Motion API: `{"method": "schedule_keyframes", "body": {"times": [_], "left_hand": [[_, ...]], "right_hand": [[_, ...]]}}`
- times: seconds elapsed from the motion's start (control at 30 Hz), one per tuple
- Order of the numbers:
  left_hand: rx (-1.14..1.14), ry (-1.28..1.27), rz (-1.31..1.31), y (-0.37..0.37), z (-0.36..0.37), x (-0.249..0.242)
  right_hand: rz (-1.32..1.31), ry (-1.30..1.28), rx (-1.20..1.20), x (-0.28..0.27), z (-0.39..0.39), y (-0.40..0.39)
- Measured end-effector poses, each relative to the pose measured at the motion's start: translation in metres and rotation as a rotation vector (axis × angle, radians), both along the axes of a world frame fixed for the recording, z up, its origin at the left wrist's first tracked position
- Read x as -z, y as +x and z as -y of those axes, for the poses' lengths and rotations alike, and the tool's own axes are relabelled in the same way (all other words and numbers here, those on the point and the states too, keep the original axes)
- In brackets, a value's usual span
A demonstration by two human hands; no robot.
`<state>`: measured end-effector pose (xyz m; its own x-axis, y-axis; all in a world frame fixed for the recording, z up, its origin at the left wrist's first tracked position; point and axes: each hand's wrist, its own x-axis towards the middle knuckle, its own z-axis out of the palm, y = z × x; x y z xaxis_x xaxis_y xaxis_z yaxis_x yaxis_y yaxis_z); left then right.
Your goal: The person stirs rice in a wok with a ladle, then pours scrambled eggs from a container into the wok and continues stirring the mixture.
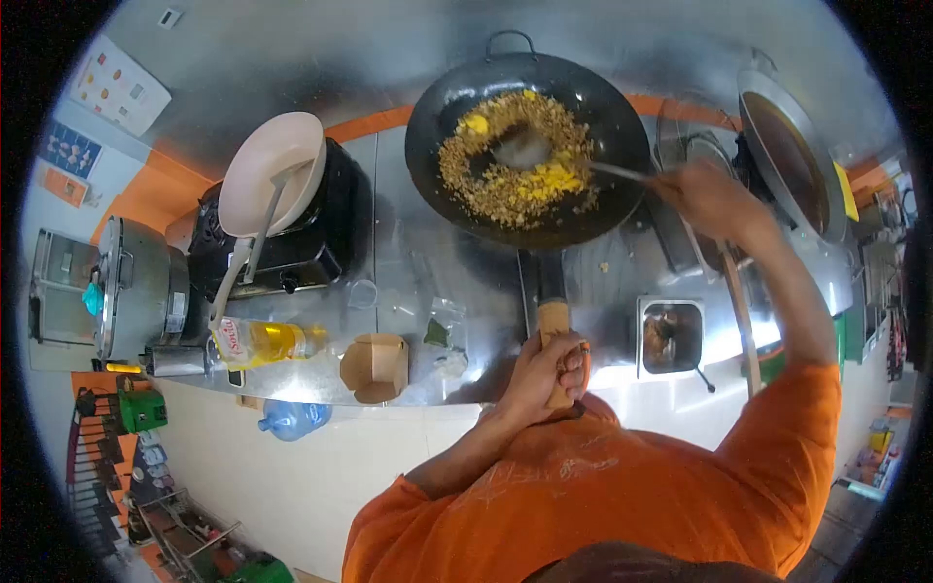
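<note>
A black wok (607, 219) holds browned fried rice (471, 189) with yellow pieces of egg (549, 179), spread in a ring. My left hand (546, 377) is closed around the wok's tan-wrapped handle (554, 316), close to my body. Over the right rim, my right hand (708, 197) grips the thin handle of a metal ladle (619, 172). Its rounded head lies in the middle of the rice, smeared by motion. Part of the right fingers is blurred.
Left, a pale frying pan (258, 160) with a spatula sits on a black gas stove (326, 243). Nearby are an oil bottle (267, 342), a cardboard box (375, 367) and a small bag (444, 325). Right, a metal container (671, 335) and a large pan of brown liquid (782, 146).
</note>
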<state>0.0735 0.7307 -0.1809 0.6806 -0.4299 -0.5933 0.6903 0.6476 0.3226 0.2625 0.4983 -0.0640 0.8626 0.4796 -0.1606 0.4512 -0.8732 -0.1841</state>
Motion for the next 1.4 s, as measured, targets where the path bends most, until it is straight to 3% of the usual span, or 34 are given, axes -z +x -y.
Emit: {"method": "schedule_keyframes", "body": {"times": [0.1, 0.17, 0.27, 0.33, 0.47, 0.53, 0.57, 0.63, 0.87, 0.97, 1.0, 1.07, 1.17, 1.3, 1.4], "left_hand": [[0.009, 0.006, -0.020, 0.000, 0.003, 0.008], [-0.001, -0.013, -0.014, 0.000, 0.004, 0.010], [-0.015, -0.028, 0.000, 0.002, 0.005, 0.008], [-0.012, -0.018, 0.000, 0.001, 0.004, 0.007], [-0.012, -0.028, -0.036, 0.001, 0.001, 0.010], [-0.006, -0.041, -0.048, -0.003, 0.003, 0.010], [-0.011, -0.025, -0.024, -0.003, 0.002, 0.009], [-0.035, -0.012, 0.006, 0.003, 0.000, 0.009], [-0.003, -0.053, 0.009, -0.001, -0.002, 0.019], [-0.001, -0.071, -0.011, 0.002, -0.002, 0.019], [-0.004, -0.070, -0.032, -0.001, -0.001, 0.019], [0.000, -0.073, -0.025, -0.002, -0.002, 0.022], [-0.006, -0.071, -0.017, 0.003, -0.005, 0.018], [-0.008, -0.074, -0.029, -0.001, -0.003, 0.022], [0.002, -0.056, -0.021, 0.000, -0.004, 0.016]], "right_hand": [[-0.011, -0.012, -0.050, -0.038, -0.004, -0.004], [0.027, 0.028, -0.042, -0.037, -0.012, 0.003], [0.097, -0.069, -0.123, -0.029, -0.024, 0.030], [0.168, -0.166, -0.044, -0.027, -0.034, 0.034], [0.017, -0.154, -0.079, -0.039, -0.026, 0.039], [0.283, 0.096, -0.140, -0.028, -0.034, 0.025], [0.288, 0.097, -0.141, -0.037, -0.033, 0.025], [0.065, -0.300, -0.068, -0.071, -0.029, 0.034], [0.169, -0.392, -0.072, -0.104, -0.050, 0.071], [0.332, -0.219, -0.433, -0.090, -0.058, 0.098], [0.325, -0.221, -0.431, -0.093, -0.063, 0.106], [-0.030, -0.531, -0.336, -0.113, -0.078, 0.118], [0.053, -0.553, -0.258, -0.130, -0.083, 0.111], [-0.040, -0.712, -0.125, -0.156, -0.118, 0.088], [0.048, -0.622, -0.271, -0.127, -0.105, 0.119]]}}
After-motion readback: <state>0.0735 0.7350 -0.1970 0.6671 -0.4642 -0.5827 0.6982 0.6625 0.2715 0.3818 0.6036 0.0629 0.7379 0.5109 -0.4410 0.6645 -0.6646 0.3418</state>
